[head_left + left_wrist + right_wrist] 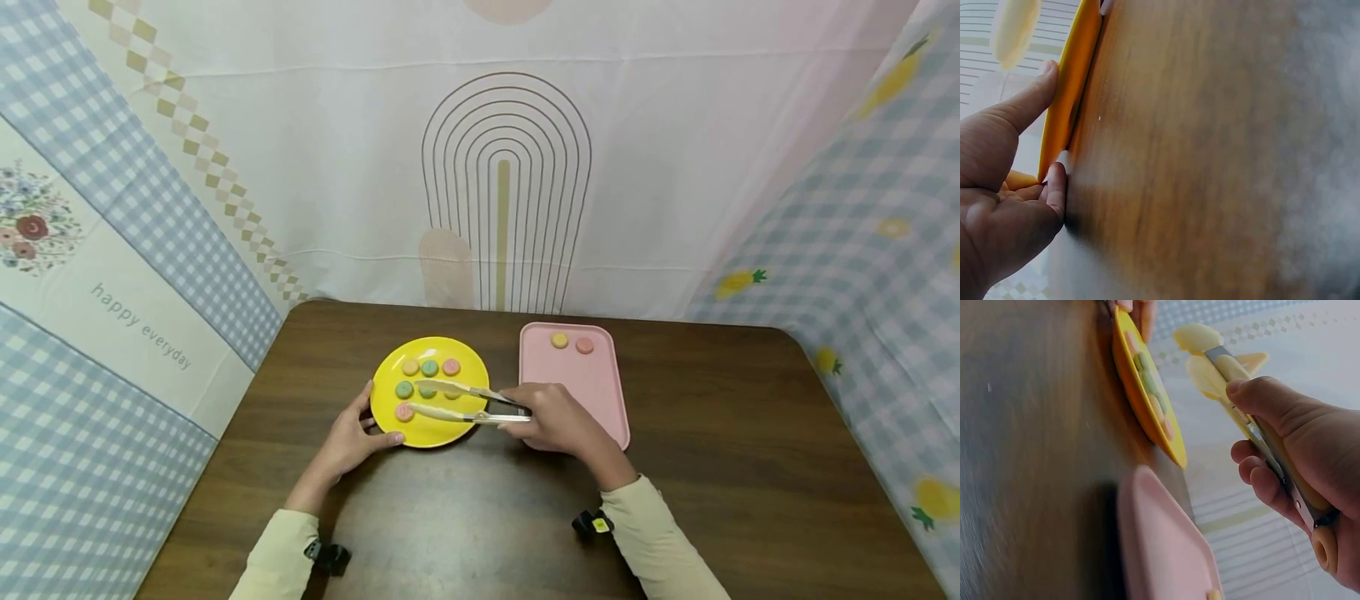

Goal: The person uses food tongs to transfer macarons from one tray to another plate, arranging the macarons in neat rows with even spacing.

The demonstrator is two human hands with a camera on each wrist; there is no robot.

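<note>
My right hand [555, 419] grips a pair of tongs [498, 418] with metal arms and cream-coloured tips. The tongs are spread apart over the yellow plate [450, 433], with nothing between their tips [1200, 339]. On the plate lie several small round macaron-like pieces in yellow, green and pink; the tongs partly cover some in the head view. My left hand [352, 437] holds the plate by its left edge, thumb on the rim and other fingers [1057, 187] at the side and underneath. One pink piece [404, 412] sits near that thumb.
To the right of the plate stands a pink rectangular tray [577, 383], bearing a yellow piece [559, 340] and a pink piece [584, 345] at its far end. My right hand overlaps the tray's near left part. A patterned cloth [360, 192] hangs behind the brown table [712, 450].
</note>
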